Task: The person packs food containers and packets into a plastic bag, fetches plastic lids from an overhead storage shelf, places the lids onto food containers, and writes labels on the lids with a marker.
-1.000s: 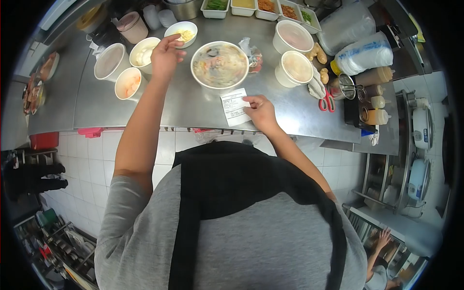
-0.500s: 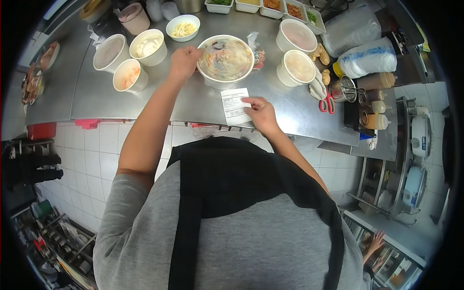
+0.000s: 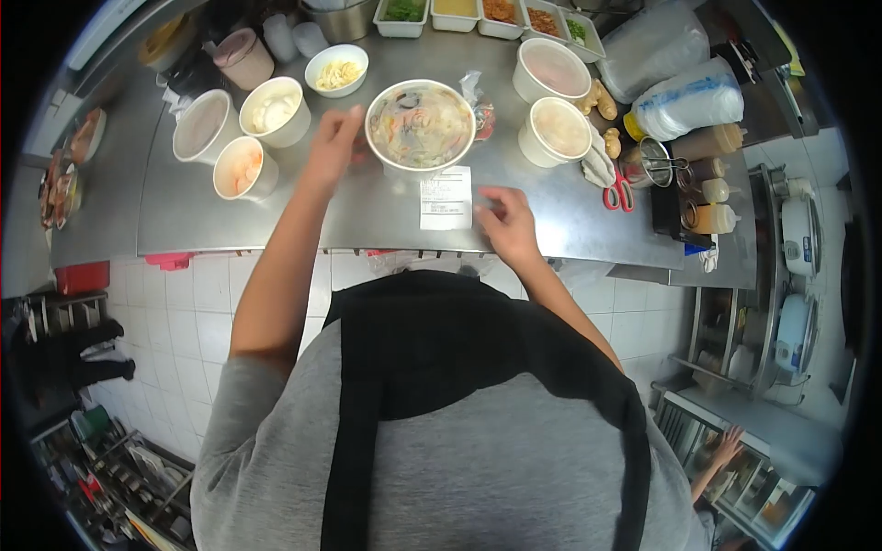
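We work at a steel counter (image 3: 179, 219), which extends beneath and to both sides of our two hands. The large white bowl (image 3: 421, 127) of mixed food stands on it, just to the right of our left fingertips and forward of our right hand. Two white tubs (image 3: 555, 133) stand ahead and to the right of our right hand; three more tubs (image 3: 246, 173) stand to the left of our left hand. A small bowl (image 3: 336, 73) of yellow shreds sits just beyond our left fingertips. Our left hand (image 3: 334, 147) has loosely bent fingers with nothing visible in them; we cannot tell how wide its grip is. Our right hand (image 3: 508, 223) has its thumb and forefinger slightly parted, with nothing between them. The printed slip (image 3: 446, 204) lies just left of that right-hand grip, on the near side of the large bowl. Red-handled scissors (image 3: 619, 195) lie on the counter, well to its right.
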`<move>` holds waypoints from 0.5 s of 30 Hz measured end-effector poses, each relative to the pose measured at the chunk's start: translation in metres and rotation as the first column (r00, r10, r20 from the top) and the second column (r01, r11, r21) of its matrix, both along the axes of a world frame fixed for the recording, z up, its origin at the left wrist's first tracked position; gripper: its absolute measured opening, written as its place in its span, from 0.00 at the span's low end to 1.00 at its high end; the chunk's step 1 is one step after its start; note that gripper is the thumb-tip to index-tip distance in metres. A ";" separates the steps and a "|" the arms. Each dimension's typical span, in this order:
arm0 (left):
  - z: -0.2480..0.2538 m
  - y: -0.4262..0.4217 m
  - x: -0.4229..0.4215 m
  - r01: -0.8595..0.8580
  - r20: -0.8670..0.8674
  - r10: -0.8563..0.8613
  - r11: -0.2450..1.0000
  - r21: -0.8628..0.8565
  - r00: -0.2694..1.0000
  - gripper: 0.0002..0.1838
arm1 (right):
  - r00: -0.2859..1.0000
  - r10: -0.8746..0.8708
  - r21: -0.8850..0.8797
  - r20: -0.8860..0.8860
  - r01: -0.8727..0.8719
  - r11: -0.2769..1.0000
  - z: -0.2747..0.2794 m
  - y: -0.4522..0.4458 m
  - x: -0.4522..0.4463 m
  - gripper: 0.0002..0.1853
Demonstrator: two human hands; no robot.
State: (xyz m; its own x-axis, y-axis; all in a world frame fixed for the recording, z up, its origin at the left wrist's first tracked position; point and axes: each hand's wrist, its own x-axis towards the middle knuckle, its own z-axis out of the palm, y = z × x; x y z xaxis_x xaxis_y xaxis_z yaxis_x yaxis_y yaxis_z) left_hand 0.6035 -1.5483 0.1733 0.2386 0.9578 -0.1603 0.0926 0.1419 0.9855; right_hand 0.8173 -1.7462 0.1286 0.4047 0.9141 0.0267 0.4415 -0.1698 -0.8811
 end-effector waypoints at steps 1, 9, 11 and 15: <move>-0.001 -0.007 -0.008 -0.039 0.043 0.038 0.999 0.026 0.998 0.19 | 0.998 -0.051 0.033 -0.020 0.052 0.998 0.004 -0.012 0.005 0.15; -0.031 -0.091 -0.070 0.199 -0.059 -0.190 0.939 0.280 0.980 0.15 | 0.705 -0.708 0.181 -0.022 0.700 0.691 0.015 -0.165 0.107 0.06; -0.033 -0.107 -0.062 0.382 -0.181 -0.343 0.885 0.267 0.922 0.12 | 0.561 -0.828 0.290 -0.012 0.794 0.534 0.048 -0.199 0.145 0.07; -0.028 -0.122 -0.018 0.507 -0.257 -0.437 0.754 0.419 0.862 0.12 | 0.432 -0.900 0.518 -0.065 0.785 0.340 0.118 -0.242 0.213 0.10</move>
State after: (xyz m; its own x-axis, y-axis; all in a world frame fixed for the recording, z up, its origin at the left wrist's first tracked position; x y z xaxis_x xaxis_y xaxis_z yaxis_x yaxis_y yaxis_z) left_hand 0.5853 -1.6707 0.1455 0.6893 0.6963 0.2000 0.1627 -0.4178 0.8938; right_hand 1.0300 -1.9878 0.2467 0.8806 -0.0607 0.4700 0.4486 -0.2131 -0.8680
